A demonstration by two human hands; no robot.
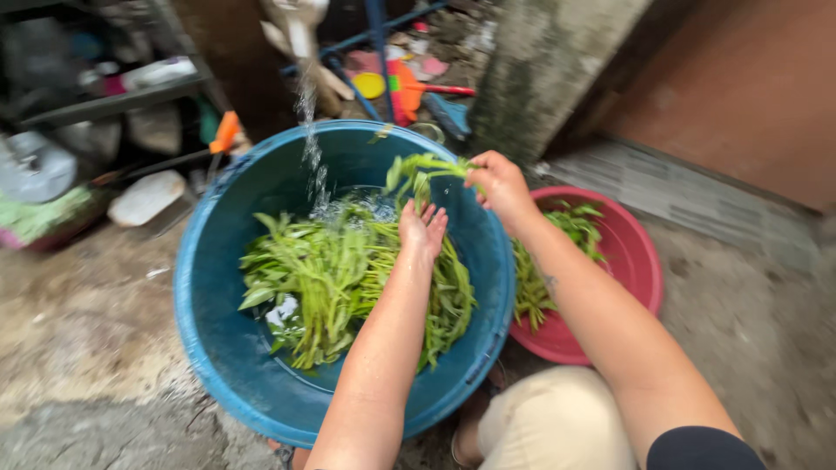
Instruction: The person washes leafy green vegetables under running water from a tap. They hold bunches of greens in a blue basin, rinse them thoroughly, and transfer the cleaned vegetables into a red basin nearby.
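A big blue tub (209, 287) on the ground holds water and a heap of long green leafy stems (340, 278). A stream of tap water (309, 130) falls into its far side. My left hand (422, 231) reaches down into the tub, fingers apart, resting on the greens. My right hand (501, 184) is above the tub's right rim, closed on a bunch of green stems (427, 170) lifted out of the water. A red basin (636, 261) to the right holds more greens (531, 287).
A concrete pillar (549, 70) stands behind the basins. Clutter lies at the back: a yellow lid (369, 84), an orange-and-red toy (409, 87), blue metal legs (379, 43), a white container (146, 197). The ground is wet concrete. My knee (549, 422) is at the bottom.
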